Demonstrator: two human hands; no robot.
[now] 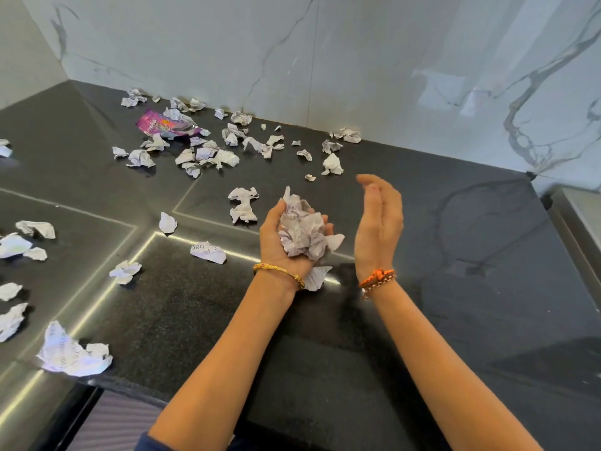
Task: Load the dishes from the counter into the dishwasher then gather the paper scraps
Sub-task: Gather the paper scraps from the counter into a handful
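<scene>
My left hand [276,242], palm up over the black counter [455,271], cups a wad of crumpled paper scraps [304,231] with its fingers curled round it. Just to the right, my right hand [379,226] is held on edge with relaxed fingers, holding nothing and a small gap from the wad. Many loose crumpled paper scraps lie scattered on the counter: a cluster near the back wall [208,154], one pair just left of my hands [243,203], several along the left side [73,354]. One scrap [317,278] lies under my left wrist.
A purple foil wrapper [156,123] lies among the scraps at the back left. Marble wall panels [357,66] close off the counter at the back. The counter's front edge runs at lower left [97,387], with floor below it. A metal rim [572,229] borders the right end.
</scene>
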